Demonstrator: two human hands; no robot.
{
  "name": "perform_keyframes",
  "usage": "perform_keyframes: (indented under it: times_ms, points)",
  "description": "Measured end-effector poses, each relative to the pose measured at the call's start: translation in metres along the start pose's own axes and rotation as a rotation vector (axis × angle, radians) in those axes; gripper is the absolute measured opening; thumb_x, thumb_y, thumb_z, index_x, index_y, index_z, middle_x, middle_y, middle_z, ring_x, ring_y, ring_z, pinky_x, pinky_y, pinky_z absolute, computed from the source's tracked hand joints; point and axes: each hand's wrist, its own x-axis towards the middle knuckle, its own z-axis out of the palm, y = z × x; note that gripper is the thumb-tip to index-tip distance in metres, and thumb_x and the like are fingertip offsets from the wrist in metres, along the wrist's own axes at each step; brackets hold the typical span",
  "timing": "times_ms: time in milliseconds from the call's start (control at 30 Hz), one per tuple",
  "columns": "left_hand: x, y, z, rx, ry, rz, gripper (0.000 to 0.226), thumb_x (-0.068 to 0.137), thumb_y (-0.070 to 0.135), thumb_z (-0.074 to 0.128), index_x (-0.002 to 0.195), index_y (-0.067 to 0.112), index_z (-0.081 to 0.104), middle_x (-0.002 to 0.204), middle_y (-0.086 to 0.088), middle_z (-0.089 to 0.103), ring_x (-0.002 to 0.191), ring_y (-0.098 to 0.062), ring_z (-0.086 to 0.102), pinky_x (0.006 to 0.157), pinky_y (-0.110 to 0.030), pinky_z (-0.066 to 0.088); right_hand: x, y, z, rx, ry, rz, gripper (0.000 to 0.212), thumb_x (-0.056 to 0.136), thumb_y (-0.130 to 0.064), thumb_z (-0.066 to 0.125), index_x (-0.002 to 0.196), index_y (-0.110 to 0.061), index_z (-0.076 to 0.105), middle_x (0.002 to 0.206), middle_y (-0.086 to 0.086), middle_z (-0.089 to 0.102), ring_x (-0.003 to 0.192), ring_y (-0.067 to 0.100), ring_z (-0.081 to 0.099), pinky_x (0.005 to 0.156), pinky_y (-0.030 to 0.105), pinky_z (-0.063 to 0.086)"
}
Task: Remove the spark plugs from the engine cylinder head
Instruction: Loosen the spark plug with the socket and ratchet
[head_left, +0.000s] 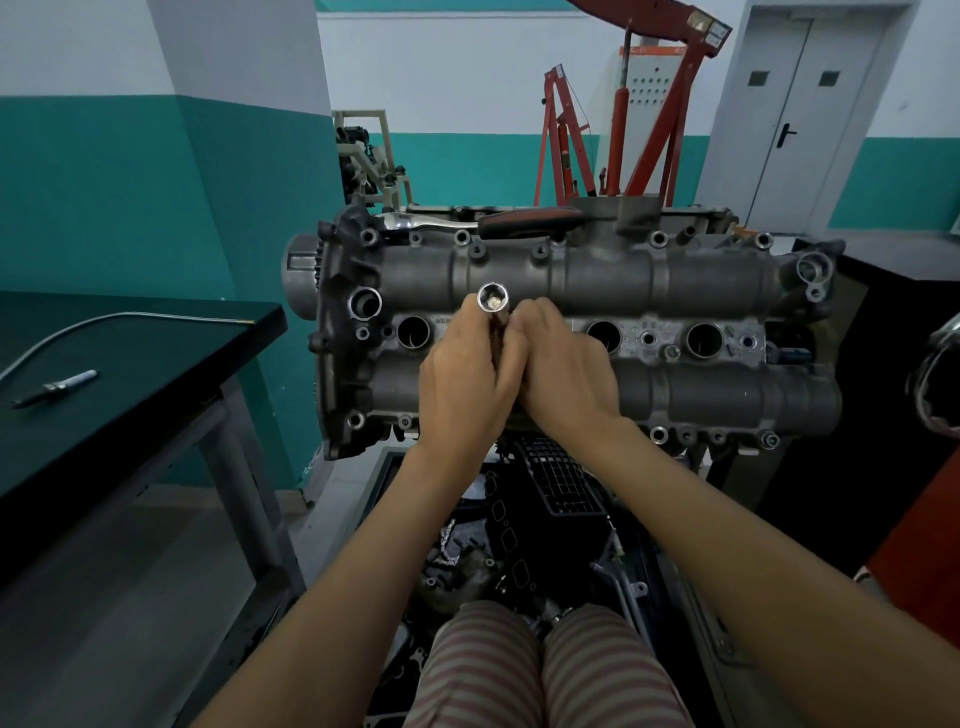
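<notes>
one spark plug (54, 388) already out on the left bench (156, 364). both hands - left hand (462, 384), right hand (566, 374) - grip the spark plug socket (493, 304) over the second well of the cylinder head (727, 291). looks partway - can't tell what's left in the other wells.

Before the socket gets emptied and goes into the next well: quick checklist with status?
1. Socket held: ok, left hand grips it, open end facing the camera.
2. Plug out of the head: ok, something pale sits inside the socket; cannot tell if it is the plug.
3. Right hand helping: ok, its fingers are at the socket's lower part.
4. Ratchet within reach: ok, lying on the far edge of the head.
5. Drop spot for plugs: ok, one removed plug lies on the bench.
6. Other wells empty: cannot tell, interiors dark.
</notes>
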Motion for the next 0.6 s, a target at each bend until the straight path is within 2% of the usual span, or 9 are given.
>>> perform_keyframes:
  times_ms: [167, 267, 433, 500, 600]
  points:
    - [-0.0011, 0.0009, -0.0012, -0.032, 0.037, 0.032, 0.020, 0.091, 0.034, 0.039, 0.077, 0.020, 0.042, 0.062, 0.016, 0.040, 0.059, -0.007, 0.042, 0.056, -0.010, 0.034, 0.0031, 0.0014, 0.0030, 0.009, 0.008, 0.030, 0.028, 0.096, -0.036, 0.033, 0.097, -0.012, 0.047, 0.093, 0.004, 0.060, 0.075, 0.027, 0.059, 0.057, 0.033, 0.036]
    - [-0.0013, 0.0018, -0.0024, -0.052, 0.050, 0.041, 0.018, 0.091, 0.032, 0.039, 0.079, 0.019, 0.043, 0.065, 0.017, 0.039, 0.063, -0.008, 0.043, 0.056, -0.009, 0.033, 0.0042, 0.0025, 0.0037, -0.009, 0.010, 0.037, 0.034, 0.093, -0.038, 0.031, 0.097, -0.012, 0.053, 0.086, 0.006, 0.064, 0.075, 0.026, 0.060, 0.057, 0.031, 0.033]
    - [-0.0012, 0.0036, -0.0019, 0.020, 0.014, -0.004, 0.034, 0.090, 0.037, 0.043, 0.076, 0.007, 0.050, 0.063, 0.005, 0.045, 0.060, -0.014, 0.045, 0.053, -0.018, 0.034, 0.0050, 0.0044, 0.0066, 0.010, -0.002, 0.059, 0.017, 0.094, -0.028, 0.038, 0.085, -0.016, 0.044, 0.082, 0.004, 0.062, 0.072, 0.026, 0.059, 0.057, 0.032, 0.033]
    - [-0.0002, 0.0044, -0.0018, 0.026, 0.011, -0.039, 0.031, 0.090, 0.034, 0.049, 0.076, 0.006, 0.049, 0.063, 0.007, 0.044, 0.063, -0.015, 0.044, 0.053, -0.017, 0.035, 0.0043, 0.0046, 0.0067, 0.030, 0.001, 0.054, 0.015, 0.094, -0.026, 0.040, 0.081, -0.019, 0.037, 0.080, 0.003, 0.062, 0.070, 0.025, 0.057, 0.056, 0.031, 0.032]
    - [-0.0002, 0.0053, -0.0016, 0.038, 0.001, -0.053, 0.028, 0.089, 0.030, 0.052, 0.076, 0.005, 0.050, 0.065, 0.005, 0.046, 0.064, -0.014, 0.044, 0.056, -0.017, 0.036, 0.0035, 0.0045, 0.0062, 0.025, 0.007, 0.046, 0.013, 0.094, -0.024, 0.041, 0.084, -0.017, 0.043, 0.081, 0.003, 0.062, 0.069, 0.025, 0.057, 0.056, 0.032, 0.036]
